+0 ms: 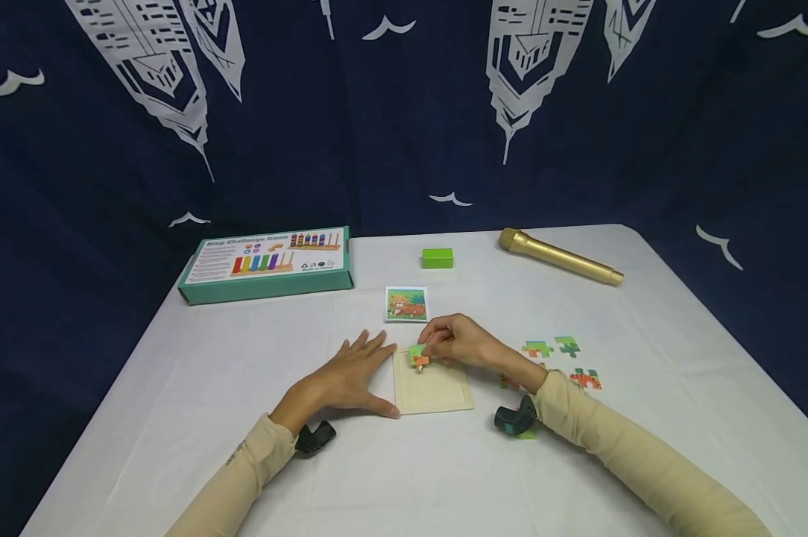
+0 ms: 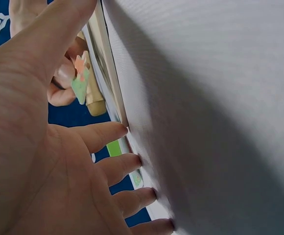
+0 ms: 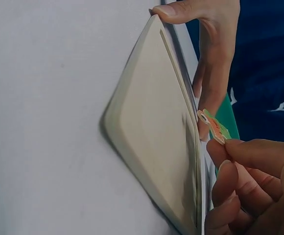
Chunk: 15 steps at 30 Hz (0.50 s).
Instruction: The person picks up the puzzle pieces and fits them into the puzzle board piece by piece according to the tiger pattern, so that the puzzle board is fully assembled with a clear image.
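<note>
Between thumb and fingertip my right hand (image 1: 459, 340) pinches a green and orange puzzle piece (image 1: 417, 357), held over the far left part of a pale wooden puzzle tray (image 1: 436, 391). In the right wrist view the piece (image 3: 214, 126) is tilted above the tray (image 3: 149, 122), whose recess is bare. My left hand (image 1: 350, 374) rests with spread, straight fingers at the tray's left edge, its thumb by the near left corner and a fingertip by the far left one. Just behind the tray lies a small picture card (image 1: 407, 304) of an orange animal on green.
Several loose puzzle pieces (image 1: 585, 379) lie right of the tray, some partly hidden by the right forearm. Farther back are a green Ring Challenge Game box (image 1: 270, 287), a green block (image 1: 437, 259) and a gold microphone (image 1: 561, 258). A dark blue curtain (image 1: 390, 134) hangs behind the white table.
</note>
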Motion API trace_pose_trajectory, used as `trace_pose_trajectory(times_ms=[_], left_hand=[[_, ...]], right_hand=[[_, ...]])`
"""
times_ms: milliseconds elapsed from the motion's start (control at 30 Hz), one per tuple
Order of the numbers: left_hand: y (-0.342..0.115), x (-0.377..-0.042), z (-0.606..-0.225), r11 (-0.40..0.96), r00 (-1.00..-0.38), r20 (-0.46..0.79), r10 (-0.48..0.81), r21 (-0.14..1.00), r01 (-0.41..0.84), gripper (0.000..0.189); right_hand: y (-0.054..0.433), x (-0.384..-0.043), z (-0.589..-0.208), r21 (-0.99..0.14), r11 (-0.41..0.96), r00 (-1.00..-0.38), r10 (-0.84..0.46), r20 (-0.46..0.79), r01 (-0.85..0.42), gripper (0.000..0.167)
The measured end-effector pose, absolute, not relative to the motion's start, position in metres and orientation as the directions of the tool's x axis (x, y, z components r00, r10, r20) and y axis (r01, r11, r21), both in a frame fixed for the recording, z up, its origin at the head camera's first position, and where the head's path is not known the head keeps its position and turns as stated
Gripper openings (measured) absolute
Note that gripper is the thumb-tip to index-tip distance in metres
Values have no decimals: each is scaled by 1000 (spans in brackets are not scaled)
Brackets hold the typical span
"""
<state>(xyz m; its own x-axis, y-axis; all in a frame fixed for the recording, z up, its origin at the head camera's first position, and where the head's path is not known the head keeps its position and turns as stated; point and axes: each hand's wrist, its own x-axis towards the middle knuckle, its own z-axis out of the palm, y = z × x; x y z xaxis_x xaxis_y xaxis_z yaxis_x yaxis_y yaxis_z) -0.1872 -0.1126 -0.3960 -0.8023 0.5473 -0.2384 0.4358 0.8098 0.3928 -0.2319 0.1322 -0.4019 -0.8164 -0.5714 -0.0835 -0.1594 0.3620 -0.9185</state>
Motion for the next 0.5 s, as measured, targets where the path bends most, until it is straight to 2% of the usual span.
trace_pose_trajectory(times_ms=[500], left_hand=[[-109, -190, -403, 814, -805, -232, 545, 375, 443, 112]], right_hand=[[121, -232, -408, -870, 428, -827, -560, -42, -246, 10]])
